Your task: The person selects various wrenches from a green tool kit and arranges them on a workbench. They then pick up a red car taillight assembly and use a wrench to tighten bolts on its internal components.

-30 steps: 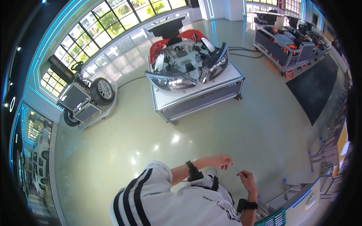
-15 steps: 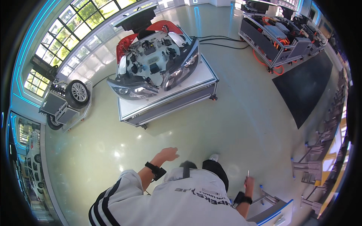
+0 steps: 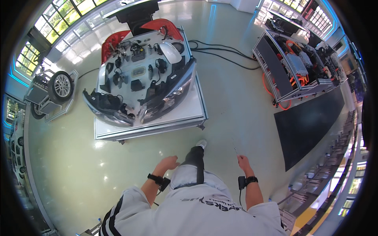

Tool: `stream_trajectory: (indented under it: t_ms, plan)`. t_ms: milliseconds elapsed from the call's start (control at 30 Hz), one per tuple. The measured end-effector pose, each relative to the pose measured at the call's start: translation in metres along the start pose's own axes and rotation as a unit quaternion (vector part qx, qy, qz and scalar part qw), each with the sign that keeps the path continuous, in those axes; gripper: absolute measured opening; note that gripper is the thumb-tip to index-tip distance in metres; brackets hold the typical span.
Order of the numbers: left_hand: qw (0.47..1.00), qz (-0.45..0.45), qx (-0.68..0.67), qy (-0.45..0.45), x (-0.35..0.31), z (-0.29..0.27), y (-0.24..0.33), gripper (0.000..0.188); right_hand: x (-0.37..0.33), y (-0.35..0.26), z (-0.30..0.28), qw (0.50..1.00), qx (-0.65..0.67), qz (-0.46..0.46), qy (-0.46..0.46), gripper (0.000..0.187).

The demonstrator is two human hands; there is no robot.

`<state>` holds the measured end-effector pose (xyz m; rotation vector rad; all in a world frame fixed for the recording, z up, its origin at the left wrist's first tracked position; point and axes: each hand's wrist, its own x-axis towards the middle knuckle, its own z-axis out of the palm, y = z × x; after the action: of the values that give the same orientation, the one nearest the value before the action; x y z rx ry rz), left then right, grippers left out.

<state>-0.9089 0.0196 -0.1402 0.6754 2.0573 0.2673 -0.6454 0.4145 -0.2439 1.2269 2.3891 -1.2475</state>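
Right hand pinches a thin, silvery tool; left hand's fingers I cannot tell. Glossy floor surrounds the headlight bench, windows behind it.

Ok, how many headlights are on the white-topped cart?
2: the left headlight at the near left of the cart, and the right headlight beside it. No others show.

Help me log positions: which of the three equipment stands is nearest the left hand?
The white-topped stand bearing headlights, ahead of the left hand; the wheel stand and orange-cable stand are farther off.
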Motion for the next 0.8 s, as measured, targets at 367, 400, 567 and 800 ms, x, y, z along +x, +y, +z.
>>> stream_trajectory:
  t_ms: [367, 400, 567, 800]
  plan:
    - [0.973, 0.114, -0.094, 0.178, 0.246, -0.216, 0.185, 0.031, -0.060, 0.302, -0.134, 0.952, -0.243, 0.129, -0.132, 0.027]
    - [0.982, 0.086, -0.095, 0.137, 0.265, -0.227, 0.195, 0.036, -0.038, 0.317, -0.147, 0.929, -0.287, 0.162, -0.168, 0.027]
    - [0.995, -0.032, -0.046, 0.086, 0.338, -0.252, 0.226, 0.039, 0.162, 0.274, -0.190, 0.968, -0.154, -0.048, -0.192, 0.026]
    - [0.969, -0.068, -0.206, 0.123, 0.368, -0.317, 0.284, 0.040, 0.619, 0.059, -0.355, 0.993, -0.101, 0.068, 0.005, 0.028]
